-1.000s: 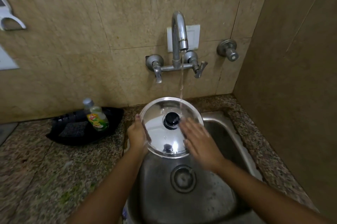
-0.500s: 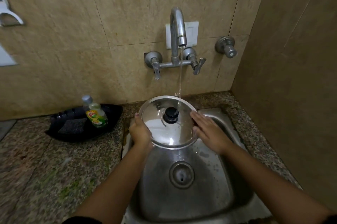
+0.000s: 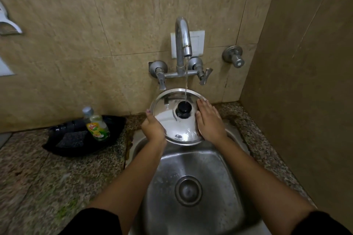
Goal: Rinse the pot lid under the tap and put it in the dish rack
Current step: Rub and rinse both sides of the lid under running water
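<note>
A shiny steel pot lid (image 3: 172,120) with a black knob (image 3: 183,109) is held tilted over the back of the sink (image 3: 191,168). My left hand (image 3: 153,128) grips its left rim. My right hand (image 3: 209,122) lies flat, fingers together, on its right side. Water runs in a thin stream from the tap (image 3: 183,43) onto the knob. No dish rack is in view.
A black tray (image 3: 63,146) on the granite counter (image 3: 47,177) to the left holds a dish-soap bottle (image 3: 96,125) and a dark scrub pad (image 3: 71,139). A wall valve (image 3: 234,58) sits right of the tap. A side wall closes off the right.
The lid has risen toward the tap, so the stream now hits the knob. My right hand has slid from the lid's face to its right side.
</note>
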`<state>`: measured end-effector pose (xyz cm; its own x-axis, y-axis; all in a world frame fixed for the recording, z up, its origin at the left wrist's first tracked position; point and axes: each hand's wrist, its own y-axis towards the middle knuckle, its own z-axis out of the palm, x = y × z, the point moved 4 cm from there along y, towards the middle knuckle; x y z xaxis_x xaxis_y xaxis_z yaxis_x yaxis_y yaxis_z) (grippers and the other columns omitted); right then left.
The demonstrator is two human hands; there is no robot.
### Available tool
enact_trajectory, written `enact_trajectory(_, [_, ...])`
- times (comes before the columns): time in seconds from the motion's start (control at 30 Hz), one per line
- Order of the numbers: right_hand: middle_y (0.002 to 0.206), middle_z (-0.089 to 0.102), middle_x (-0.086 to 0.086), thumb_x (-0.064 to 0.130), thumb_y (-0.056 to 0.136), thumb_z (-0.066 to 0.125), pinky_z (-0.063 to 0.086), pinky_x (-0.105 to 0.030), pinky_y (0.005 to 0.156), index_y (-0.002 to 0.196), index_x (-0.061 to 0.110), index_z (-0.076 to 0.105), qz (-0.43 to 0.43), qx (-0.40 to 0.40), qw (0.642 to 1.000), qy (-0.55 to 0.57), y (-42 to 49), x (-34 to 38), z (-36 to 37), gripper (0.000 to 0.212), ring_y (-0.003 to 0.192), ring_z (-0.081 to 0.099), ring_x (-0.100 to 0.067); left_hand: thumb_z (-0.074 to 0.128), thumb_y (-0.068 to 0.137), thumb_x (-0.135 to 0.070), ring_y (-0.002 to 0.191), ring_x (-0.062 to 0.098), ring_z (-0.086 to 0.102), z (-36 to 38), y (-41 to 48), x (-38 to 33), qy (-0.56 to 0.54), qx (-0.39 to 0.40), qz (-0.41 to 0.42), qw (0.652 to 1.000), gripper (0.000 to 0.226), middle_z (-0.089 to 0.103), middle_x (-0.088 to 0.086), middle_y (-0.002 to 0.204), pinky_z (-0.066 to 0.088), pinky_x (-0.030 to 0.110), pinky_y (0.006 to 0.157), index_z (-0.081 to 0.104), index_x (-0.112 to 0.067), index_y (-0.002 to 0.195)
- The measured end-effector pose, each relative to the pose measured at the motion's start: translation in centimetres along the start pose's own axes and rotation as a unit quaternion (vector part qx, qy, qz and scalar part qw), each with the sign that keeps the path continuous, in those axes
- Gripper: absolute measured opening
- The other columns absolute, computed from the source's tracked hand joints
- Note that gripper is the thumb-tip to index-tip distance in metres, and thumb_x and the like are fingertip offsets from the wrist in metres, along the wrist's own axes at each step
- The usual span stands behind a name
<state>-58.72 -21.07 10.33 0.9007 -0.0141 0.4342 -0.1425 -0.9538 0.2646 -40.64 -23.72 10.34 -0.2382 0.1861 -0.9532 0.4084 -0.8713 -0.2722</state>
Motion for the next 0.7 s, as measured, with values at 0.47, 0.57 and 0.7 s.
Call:
enact_trajectory(0.47, [0.158, 0.029, -0.002, 0.036, 0.099, 0.039, 0.019, -0.035, 0.119, 0.149, 0.015, 0.03, -0.341, 0.027, 0.934, -0.102, -8.1, 4.6, 3.2, 0.054, 0.147, 0.022, -0.016, 0.042, 0.098, -0.038, 0.066, 0.019, 0.063, -0.6, -0.8, 1.7, 0.037, 0.081, 0.001, 0.996, 0.044, 0.065, 0.002, 0.07, 0.048, 0.025, 0.062, 0.064, -0.011, 0.072])
enact_trajectory(0.57, [0.159, 0.025, -0.001, 0.022, 0.094, 0.05, 0.019, -0.036, 0.118, 0.15, 0.016, 0.028, -0.366, 0.03, 0.923, -0.114, -9.5, 0.9, 1.9, 0.06, 0.148, 0.018, -0.017, 0.041, 0.098, -0.039, 0.066, 0.019, 0.059, -1.4, 0.0, 1.1, 0.09, 0.098, -0.003, 0.991, 0.043, 0.064, 0.005, 0.075, 0.045, 0.026, 0.06, 0.065, -0.005, 0.089])
enact_trajectory(0.7, [0.149, 0.044, -0.003, 0.005, 0.089, 0.057, 0.037, -0.041, 0.109, 0.142, 0.017, 0.046, -0.366, -0.029, 0.928, -0.065, -9.7, -0.9, -0.4, 0.055, 0.14, 0.038, -0.023, 0.046, 0.098, -0.035, 0.071, 0.024, 0.065, -2.8, 0.6, 2.6, 0.091, 0.175, -0.105, 0.975, 0.039, 0.07, 0.01, 0.083, 0.055, 0.035, 0.073, 0.066, -0.002, 0.098])
